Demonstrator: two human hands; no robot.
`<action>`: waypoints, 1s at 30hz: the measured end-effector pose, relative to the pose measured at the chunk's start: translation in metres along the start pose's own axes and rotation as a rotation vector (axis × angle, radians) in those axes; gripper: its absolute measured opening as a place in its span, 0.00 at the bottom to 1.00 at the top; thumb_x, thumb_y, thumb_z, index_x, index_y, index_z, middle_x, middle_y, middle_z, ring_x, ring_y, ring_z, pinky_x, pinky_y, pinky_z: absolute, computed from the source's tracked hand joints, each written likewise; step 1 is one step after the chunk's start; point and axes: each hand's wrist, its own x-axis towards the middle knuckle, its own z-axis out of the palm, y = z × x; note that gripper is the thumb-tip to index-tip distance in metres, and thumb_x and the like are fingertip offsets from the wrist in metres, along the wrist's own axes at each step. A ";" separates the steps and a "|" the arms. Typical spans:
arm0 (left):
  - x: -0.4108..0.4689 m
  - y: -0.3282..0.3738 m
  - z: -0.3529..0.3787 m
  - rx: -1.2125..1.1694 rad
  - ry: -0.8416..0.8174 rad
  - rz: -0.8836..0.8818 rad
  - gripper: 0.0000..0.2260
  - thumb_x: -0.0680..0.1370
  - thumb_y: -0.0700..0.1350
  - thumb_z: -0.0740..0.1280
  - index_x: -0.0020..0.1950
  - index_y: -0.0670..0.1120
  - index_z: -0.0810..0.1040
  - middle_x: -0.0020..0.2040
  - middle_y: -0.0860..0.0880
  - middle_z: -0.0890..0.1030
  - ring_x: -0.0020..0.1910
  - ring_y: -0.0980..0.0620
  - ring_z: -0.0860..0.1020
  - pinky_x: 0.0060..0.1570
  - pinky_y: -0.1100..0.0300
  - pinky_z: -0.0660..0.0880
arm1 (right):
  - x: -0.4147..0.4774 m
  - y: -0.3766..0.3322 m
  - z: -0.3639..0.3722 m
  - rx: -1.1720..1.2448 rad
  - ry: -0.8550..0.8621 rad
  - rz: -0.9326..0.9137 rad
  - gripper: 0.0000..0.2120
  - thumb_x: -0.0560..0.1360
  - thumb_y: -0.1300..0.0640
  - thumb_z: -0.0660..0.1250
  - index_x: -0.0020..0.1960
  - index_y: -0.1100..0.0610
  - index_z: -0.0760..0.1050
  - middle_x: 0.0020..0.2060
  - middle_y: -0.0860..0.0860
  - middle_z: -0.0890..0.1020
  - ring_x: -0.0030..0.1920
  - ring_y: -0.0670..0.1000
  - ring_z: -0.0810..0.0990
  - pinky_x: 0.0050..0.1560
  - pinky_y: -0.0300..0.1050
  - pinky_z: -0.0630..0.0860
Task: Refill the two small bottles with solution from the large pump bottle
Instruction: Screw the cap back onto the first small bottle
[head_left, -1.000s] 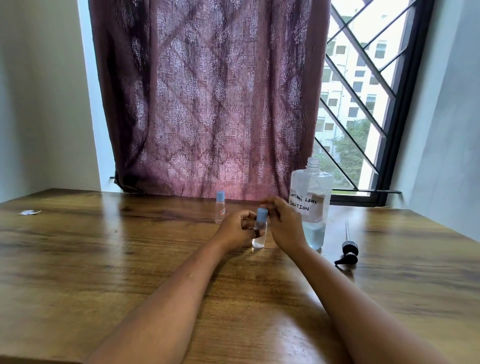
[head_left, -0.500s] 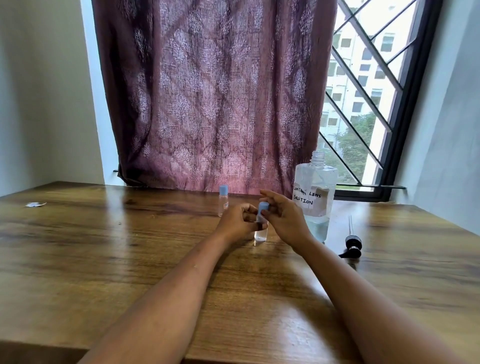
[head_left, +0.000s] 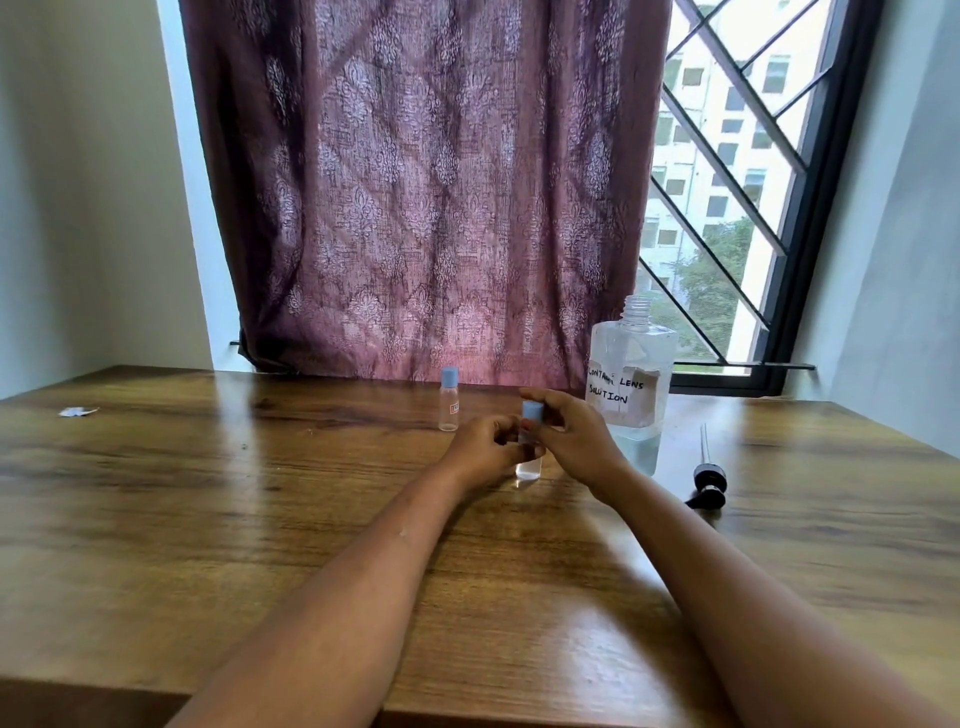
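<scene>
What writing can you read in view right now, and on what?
"CONTACT LENS SOLUTION": handwritten on the paper label of the large bottle; the first word is partly creased.
The red label on the far small bottle: too small to read.
The near small bottle, gripped by the left hand, its cap pinched by the right hand: no text shows.

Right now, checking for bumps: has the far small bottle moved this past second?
No. The far small bottle keeps the same gap left of the contact lens solution bottle.
</scene>
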 end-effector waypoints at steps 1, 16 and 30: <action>-0.001 0.001 0.001 -0.002 -0.006 0.001 0.11 0.72 0.43 0.74 0.53 0.47 0.82 0.42 0.57 0.82 0.43 0.63 0.79 0.40 0.74 0.73 | 0.000 0.001 0.000 -0.019 0.015 -0.008 0.17 0.73 0.65 0.69 0.62 0.60 0.76 0.52 0.56 0.82 0.48 0.48 0.78 0.42 0.24 0.72; 0.000 0.005 0.007 0.390 0.213 -0.052 0.15 0.69 0.53 0.72 0.55 0.53 0.82 0.52 0.51 0.84 0.58 0.49 0.78 0.55 0.51 0.75 | -0.004 0.005 0.012 -0.115 0.081 0.076 0.21 0.68 0.53 0.75 0.58 0.56 0.75 0.44 0.47 0.79 0.42 0.46 0.78 0.34 0.25 0.69; 0.014 -0.034 -0.055 0.268 0.457 -0.224 0.20 0.71 0.44 0.73 0.62 0.49 0.77 0.61 0.46 0.81 0.62 0.44 0.77 0.63 0.49 0.72 | 0.059 0.021 0.027 -0.084 0.088 0.327 0.17 0.71 0.61 0.71 0.60 0.59 0.75 0.53 0.55 0.81 0.52 0.54 0.79 0.46 0.46 0.77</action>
